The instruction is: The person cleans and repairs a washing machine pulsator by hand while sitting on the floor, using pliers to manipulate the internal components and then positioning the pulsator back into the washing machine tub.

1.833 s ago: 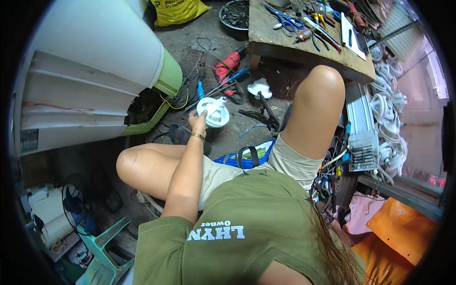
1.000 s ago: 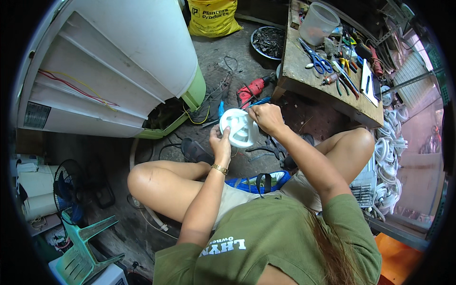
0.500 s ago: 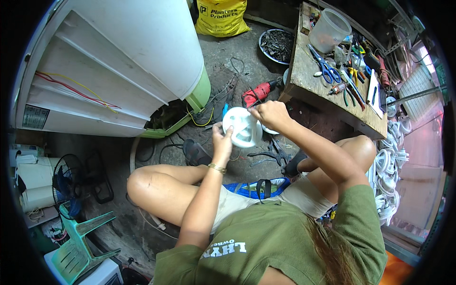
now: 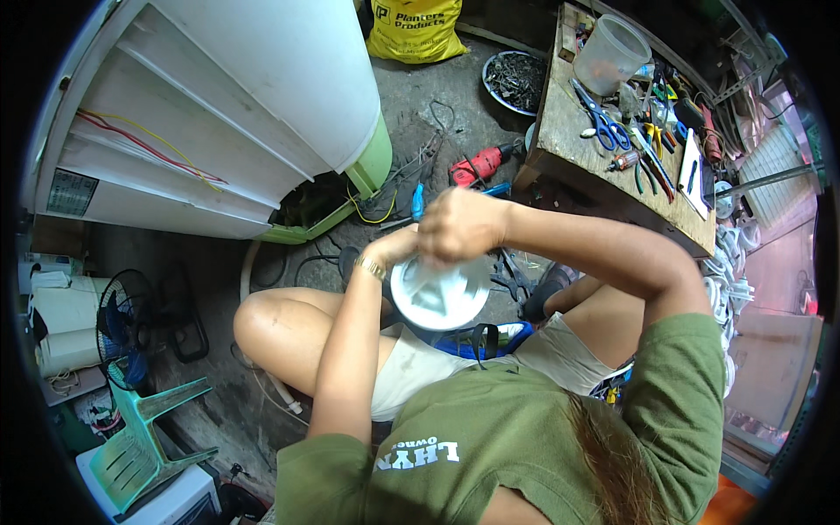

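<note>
White round plastic part (image 4: 440,302) above the lap (image 4: 404,363), motion-blurred. Right hand (image 4: 462,226) curled at its upper edge, left hand (image 4: 394,247) beside it; from where I stand, cannot tell what their fingers grip. Farther off, red drill (image 4: 480,166) on floor (image 4: 411,96); then worktop (image 4: 560,131) carrying blue scissors (image 4: 599,119)

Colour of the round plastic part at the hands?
White round plastic part, motion-blurred; shows best in the head view.

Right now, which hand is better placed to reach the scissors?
Probably the right hand: at the white part, it is nearer the scissors on the bench; the left hand is farther off.
</note>
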`<state>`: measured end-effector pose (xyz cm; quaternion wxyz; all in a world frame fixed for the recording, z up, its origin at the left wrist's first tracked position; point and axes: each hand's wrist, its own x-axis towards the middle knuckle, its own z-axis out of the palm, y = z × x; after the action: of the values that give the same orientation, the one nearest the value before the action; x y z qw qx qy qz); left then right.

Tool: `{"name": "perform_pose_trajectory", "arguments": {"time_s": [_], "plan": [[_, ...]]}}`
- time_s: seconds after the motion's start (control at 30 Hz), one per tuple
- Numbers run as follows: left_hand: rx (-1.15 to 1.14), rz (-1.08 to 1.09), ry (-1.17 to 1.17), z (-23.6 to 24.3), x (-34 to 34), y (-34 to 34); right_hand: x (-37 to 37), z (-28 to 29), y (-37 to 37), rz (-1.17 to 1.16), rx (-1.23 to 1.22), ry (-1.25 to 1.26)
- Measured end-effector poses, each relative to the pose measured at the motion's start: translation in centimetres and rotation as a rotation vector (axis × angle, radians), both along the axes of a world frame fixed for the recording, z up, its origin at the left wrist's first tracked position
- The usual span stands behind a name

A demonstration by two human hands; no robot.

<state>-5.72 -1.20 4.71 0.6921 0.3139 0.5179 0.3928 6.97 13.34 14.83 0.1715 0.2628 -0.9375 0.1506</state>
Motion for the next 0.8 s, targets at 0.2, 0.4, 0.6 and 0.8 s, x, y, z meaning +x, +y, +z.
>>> {"name": "perform_pose_trajectory", "arguments": {"time_s": [0.2,0.4,0.6,0.8], "plan": [[0.021,1.112,0.100,-3.1,6.2,0.7,0.1,-0.6,2.7,-0.875,0.040,-0.256],[0.099,1.139,0.186,-3.8,6.4,0.3,0.7,-3.6,2.7,-0.753,-0.064,-0.203],[-0.012,0.171,-0.067,1.2,-0.9,-1.0,1.1,1.2,2.2,-0.032,0.024,-0.087],[0.002,-0.019,-0.009,3.9,-2.3,-1.8,-1.6,4.1,0.1,0.212,0.067,0.088]]}}
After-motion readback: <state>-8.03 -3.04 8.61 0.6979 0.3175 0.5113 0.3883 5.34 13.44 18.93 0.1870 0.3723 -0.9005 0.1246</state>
